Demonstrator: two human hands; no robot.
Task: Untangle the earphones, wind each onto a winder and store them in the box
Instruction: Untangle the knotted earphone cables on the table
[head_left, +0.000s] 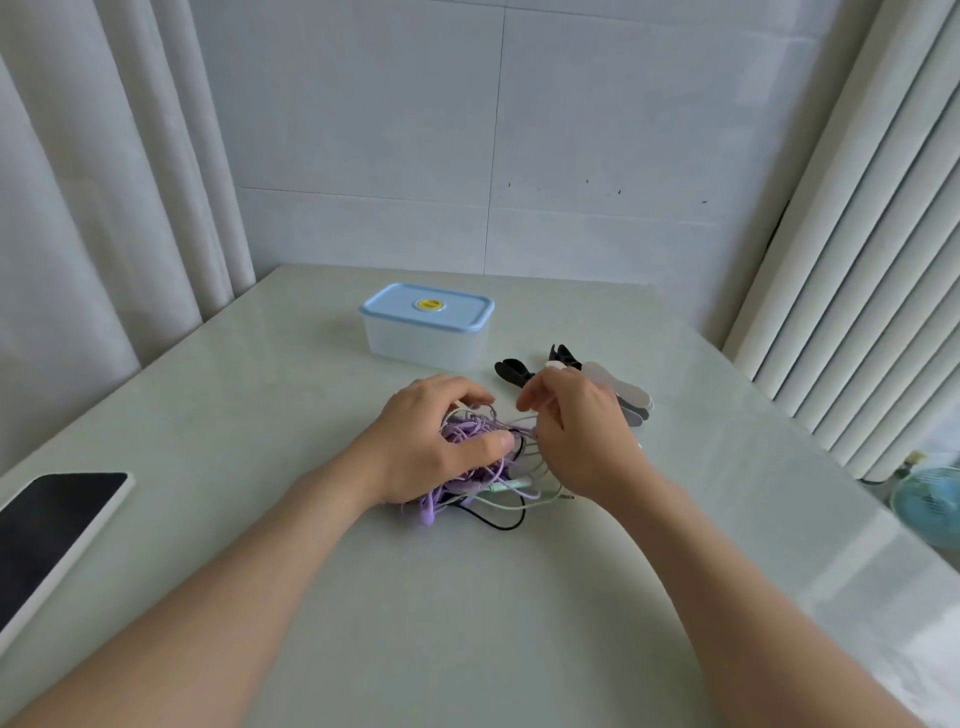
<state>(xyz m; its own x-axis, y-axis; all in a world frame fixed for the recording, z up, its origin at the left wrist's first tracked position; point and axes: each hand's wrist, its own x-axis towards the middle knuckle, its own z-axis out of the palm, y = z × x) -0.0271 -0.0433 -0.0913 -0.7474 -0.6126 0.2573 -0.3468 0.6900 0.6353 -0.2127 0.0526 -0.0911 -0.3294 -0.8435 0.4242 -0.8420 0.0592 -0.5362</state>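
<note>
A tangled bundle of earphones (470, 483) in purple, pale green, white and black cords lies in the middle of the table. My left hand (431, 436) curls over the bundle's left side and grips it. My right hand (576, 431) pinches some of the cords at the bundle's right side. A clear box (426, 338) with a light blue lid stands closed behind the hands. Several flat winders (613, 384), black and grey, lie to the right of the box, partly hidden by my right hand.
A dark-screened tablet (47, 525) lies at the table's left edge. A small blue fan (930, 499) stands beyond the right edge. Curtains hang on the left, a ribbed white panel on the right, and a tiled wall behind the pale table (467, 623).
</note>
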